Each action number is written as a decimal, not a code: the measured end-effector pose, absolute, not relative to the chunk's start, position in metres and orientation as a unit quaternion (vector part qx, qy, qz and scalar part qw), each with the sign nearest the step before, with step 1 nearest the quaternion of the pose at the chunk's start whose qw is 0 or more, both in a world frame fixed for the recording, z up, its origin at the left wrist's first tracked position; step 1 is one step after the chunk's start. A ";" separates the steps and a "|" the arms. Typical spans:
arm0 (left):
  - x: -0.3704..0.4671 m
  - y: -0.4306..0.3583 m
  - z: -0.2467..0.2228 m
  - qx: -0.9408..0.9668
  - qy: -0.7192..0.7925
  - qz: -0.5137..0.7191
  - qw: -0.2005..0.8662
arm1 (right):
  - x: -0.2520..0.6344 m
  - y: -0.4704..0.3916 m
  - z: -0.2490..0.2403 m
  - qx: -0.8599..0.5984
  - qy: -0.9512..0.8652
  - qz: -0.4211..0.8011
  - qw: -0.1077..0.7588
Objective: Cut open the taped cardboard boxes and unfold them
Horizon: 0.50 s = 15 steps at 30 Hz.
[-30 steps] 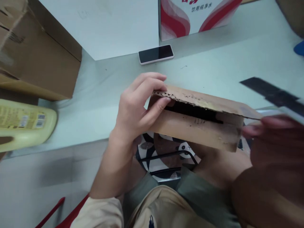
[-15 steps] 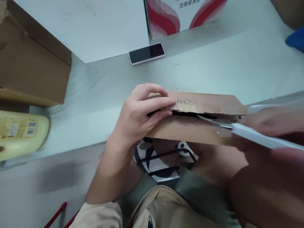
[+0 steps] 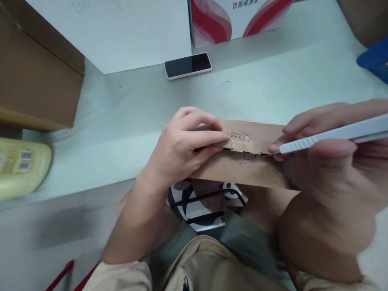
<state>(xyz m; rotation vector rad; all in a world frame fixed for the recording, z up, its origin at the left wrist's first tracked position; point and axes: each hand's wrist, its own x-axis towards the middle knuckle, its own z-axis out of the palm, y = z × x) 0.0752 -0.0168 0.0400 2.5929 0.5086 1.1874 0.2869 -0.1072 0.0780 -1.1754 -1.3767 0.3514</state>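
A brown cardboard box (image 3: 239,167) lies at the table's front edge, with a ragged slit along its top seam. My left hand (image 3: 184,147) grips the box's left end, fingers bent over the flaps and the slit. On the right, my right hand (image 3: 336,161) holds a white-handled knife (image 3: 315,139). Its thin metal tip meets the seam right of the middle. Some fingers of my right hand rest near the box's right end, which they partly hide.
A dark-screened phone (image 3: 188,66) lies behind the box. Farther back stand a large white box (image 3: 136,36) and a red-and-white carton (image 3: 212,24). At left are a cardboard carton (image 3: 39,76) and a yellow bottle (image 3: 27,167); a blue object (image 3: 376,58) is at right.
My right hand has turned and come into clearer view, and the knife now slopes up to the right. The slit looks narrower. My left hand keeps its grip on the box.
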 end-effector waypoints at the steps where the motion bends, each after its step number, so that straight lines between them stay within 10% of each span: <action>1: 0.075 -0.016 0.039 0.887 0.174 0.410 0.125 | 0.286 -0.106 0.076 -0.506 -0.588 0.139 0.616; 15: 0.078 -0.023 0.053 0.896 0.264 0.306 0.184 | 0.285 -0.108 0.065 -0.515 -0.579 0.162 0.610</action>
